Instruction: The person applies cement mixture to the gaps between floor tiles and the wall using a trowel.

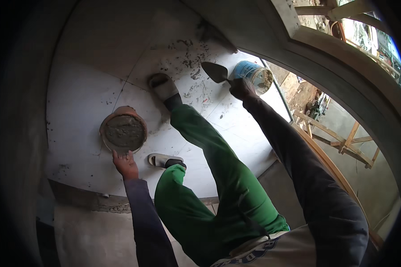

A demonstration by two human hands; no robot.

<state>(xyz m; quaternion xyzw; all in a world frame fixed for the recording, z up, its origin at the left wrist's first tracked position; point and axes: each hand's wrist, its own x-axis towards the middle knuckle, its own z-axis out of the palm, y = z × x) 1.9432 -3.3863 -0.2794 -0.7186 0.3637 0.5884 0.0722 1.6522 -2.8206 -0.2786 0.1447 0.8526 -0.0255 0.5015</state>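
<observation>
A round orange-brown tub (108, 116) full of wet grey mortar (126, 131) stands on the pale tiled floor at the left. My left hand (126, 165) is at its near rim, with fingertips on the edge; the thumb and fingers close on the rim, partly hidden. Farther off to the right, my right hand (243, 88) is wrapped round the handle of a pointed trowel (215, 71). The trowel's blade points left, above the floor. Just beyond that hand is a blue and white bucket (247, 69), tilted, with mortar-crusted insides.
Dried mortar crumbs (187, 49) litter the floor around my sandalled feet. A drop-off edge (87, 191) runs along the near left. On the right, an opening in the wall (334, 66) gives onto a lower area with a wooden frame (343, 142).
</observation>
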